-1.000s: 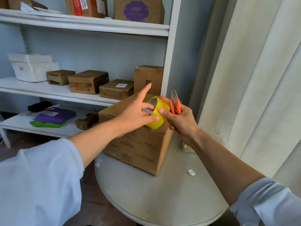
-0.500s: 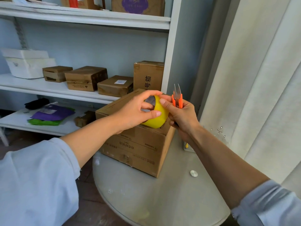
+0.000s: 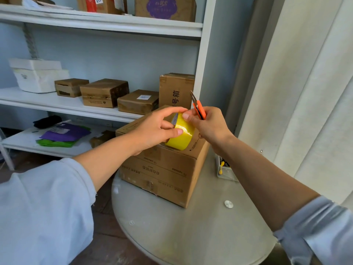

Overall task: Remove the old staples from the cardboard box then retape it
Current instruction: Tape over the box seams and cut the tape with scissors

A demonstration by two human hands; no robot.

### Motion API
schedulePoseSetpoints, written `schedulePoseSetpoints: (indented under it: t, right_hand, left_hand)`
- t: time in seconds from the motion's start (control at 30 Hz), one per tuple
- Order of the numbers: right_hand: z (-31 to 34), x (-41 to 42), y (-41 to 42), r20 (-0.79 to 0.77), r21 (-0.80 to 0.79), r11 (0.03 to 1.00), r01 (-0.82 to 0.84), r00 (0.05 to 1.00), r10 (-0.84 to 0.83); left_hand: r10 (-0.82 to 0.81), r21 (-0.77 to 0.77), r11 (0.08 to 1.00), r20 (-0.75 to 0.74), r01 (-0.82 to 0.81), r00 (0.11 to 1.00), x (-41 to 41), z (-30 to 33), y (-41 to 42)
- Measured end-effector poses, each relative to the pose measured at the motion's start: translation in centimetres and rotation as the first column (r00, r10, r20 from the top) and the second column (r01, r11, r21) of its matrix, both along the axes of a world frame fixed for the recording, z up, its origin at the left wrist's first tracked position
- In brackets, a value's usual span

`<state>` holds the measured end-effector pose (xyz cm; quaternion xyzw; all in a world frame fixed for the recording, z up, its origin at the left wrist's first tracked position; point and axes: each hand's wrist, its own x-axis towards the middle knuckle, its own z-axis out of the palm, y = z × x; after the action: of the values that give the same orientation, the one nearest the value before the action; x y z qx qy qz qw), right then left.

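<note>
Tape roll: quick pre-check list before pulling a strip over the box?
1. Tape roll held by left hand: ok.
2. Right hand thumb on the roll's rim, at the tape end: cannot tell if the end is lifted.
3. Orange snips in right hand, blades pointing up, away from fingers: ok.
4. Cardboard box flat on round table: ok.
5. Flaps closed: ok.
6. Staples out: cannot tell.

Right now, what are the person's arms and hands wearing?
Both arms have loose, pale blue-white sleeves pushed up, so the forearms are bare. The left sleeve looks big and baggy, with a slightly frayed edge near the elbow. The right sleeve bunches in soft folds. The left hand and right hand are bare: no gloves, rings or watch show.
</note>
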<state>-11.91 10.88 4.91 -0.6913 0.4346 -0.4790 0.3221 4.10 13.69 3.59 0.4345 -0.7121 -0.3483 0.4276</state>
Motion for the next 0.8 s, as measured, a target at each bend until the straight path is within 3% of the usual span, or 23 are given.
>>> schedulePoseSetpoints:
  t: [0.13,0.33,0.47,0.6,0.8]
  right_hand:
    - [-0.4,-0.5,-0.3,-0.115,-0.194,0.981,-0.028,0.993,0.006]
    - [-0.6,-0.9,-0.7,-0.052,-0.235,0.972,-0.017,0.999,0.005]
    - [-0.1,-1.7,-0.7,0.016,-0.142,0.99,-0.023,1.0,0.026]
    - [-0.3,-2.1,-0.6,0.153,0.053,0.998,-0.025,0.988,0.017]
    - [-1.0,-2.2,-0.3,0.264,0.159,0.986,-0.048,0.964,0.004]
  left_hand:
    - [0.04,-0.026,0.999,0.005,-0.039,0.999,-0.5,-0.1,0.0]
    - [0.07,-0.057,0.996,0.044,-0.068,0.997,-1.2,0.7,0.0]
    - [0.101,-0.112,0.989,0.017,-0.099,0.995,-2.2,0.8,0.0]
    - [0.17,-0.102,0.98,-0.013,-0.171,0.985,-3.3,1.0,-0.1]
    - [0.313,0.131,0.948,-0.193,-0.291,0.93,-4.3,1.5,-0.8]
